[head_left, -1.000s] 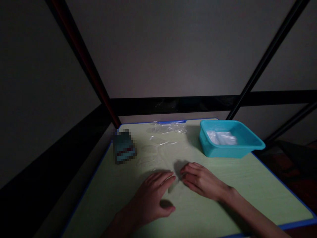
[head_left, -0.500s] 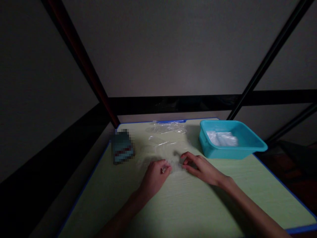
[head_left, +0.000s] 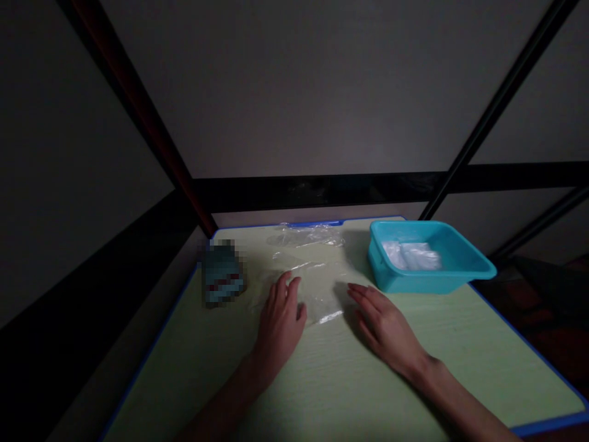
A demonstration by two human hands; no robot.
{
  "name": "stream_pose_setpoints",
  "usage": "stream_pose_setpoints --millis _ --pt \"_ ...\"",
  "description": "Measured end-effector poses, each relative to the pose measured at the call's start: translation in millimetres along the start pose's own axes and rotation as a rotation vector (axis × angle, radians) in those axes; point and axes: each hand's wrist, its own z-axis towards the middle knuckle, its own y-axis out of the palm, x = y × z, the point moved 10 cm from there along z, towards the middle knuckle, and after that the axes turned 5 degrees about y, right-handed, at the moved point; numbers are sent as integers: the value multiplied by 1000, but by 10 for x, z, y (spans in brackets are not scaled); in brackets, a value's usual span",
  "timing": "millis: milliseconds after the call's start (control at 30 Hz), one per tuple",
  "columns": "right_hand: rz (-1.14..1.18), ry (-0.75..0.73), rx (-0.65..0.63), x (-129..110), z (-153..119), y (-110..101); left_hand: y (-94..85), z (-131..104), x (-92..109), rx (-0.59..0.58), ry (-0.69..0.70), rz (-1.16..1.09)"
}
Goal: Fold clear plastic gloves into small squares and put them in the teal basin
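A clear plastic bag or sheet [head_left: 322, 291] lies spread on the pale green table, its near edge catching the light. Over its left side is my left hand [head_left: 281, 313], fingers stretched forward and slightly apart; whether the fingertips press on the film I cannot tell. My right hand [head_left: 380, 316] is just right of the film, fingers extended, thumb apart, with nothing in it. Beyond, near the table's back edge, lies a crumpled piece of clear plastic [head_left: 308, 236].
A turquoise plastic basin [head_left: 427, 281] stands at the right with folded whitish plastic [head_left: 411, 255] inside. On the left sits a blurred dark teal item [head_left: 223, 274]. The table [head_left: 322, 393] has a blue rim, and a grey panelled wall [head_left: 313, 92] rises behind it.
Both hands have opened out of their pinching shape. The left lies flatter over the film; the right has shifted slightly right. The film's near edge now shows flat between them.
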Motion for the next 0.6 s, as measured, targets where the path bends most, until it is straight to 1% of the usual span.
stream_pose_setpoints --millis 67,167,233,333,433,500,600 --pt "-38 -72 -57 -163 -32 73 1 -74 181 -26 126 44" --pt "-90 -135 -149 -344 -68 209 125 -251 456 -167 316 66" --pt "-107 -159 -192 -417 -81 285 217 -361 527 -244 371 86" --pt "-114 -174 -219 -456 -91 359 318 -446 483 -294 384 128" --pt "-121 -161 -226 -423 -112 394 375 -464 403 -318 388 163" --pt "-130 -136 -218 -359 -134 385 382 -462 381 -330 391 171" --pt "-158 -85 -194 -189 -178 334 361 -456 389 -343 386 166"
